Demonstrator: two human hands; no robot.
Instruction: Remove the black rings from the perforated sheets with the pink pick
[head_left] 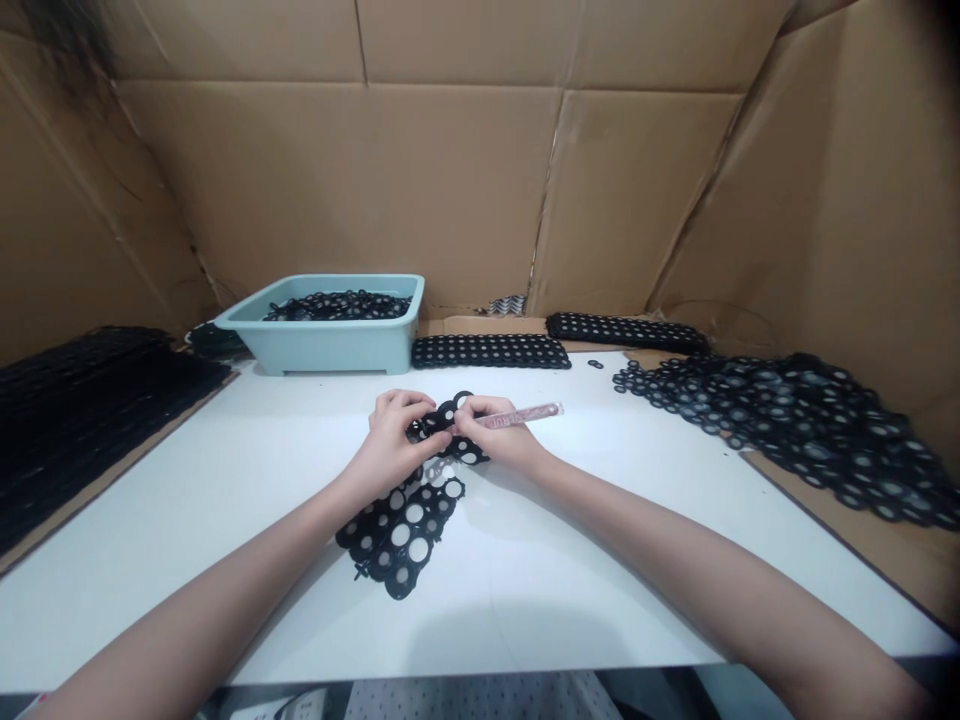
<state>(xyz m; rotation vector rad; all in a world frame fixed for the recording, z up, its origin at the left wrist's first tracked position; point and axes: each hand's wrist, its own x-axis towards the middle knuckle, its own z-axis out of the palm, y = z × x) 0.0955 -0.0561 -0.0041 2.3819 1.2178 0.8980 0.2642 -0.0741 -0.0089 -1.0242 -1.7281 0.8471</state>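
"What's closest to the camera?"

"A black perforated rubber strip (397, 535) on the white table (225, 600), lower centre, just below the hands."

"And the hands?"

"The left hand (388, 445) is curled, pinching a holed black rubber piece (442, 420). The right hand (495, 432) pinches it too, a translucent pink pen (525, 414) lodged in its fingers."

"Farther off?"

"A pale teal plastic tub (322, 350) of black pieces, upper centre; a heaped black pile (780, 430), right; stacked black sheets (75, 430), far left."
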